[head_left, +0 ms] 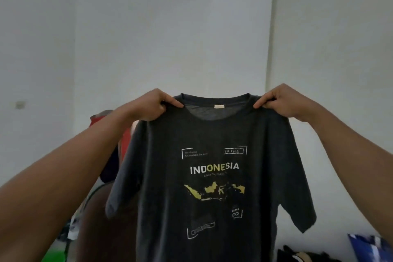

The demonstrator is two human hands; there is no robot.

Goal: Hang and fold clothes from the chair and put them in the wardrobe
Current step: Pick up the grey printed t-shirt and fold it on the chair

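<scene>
At shoulders | left hand (152, 105), right hand (280, 102) pinch T-shirt (204, 187) | hanging front-out

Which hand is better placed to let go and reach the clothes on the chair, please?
Probably left: the left hand pinches the dark grey printed T-shirt on the side where the red garment lies on the brown chair; the right hand holds the far shoulder.
</scene>
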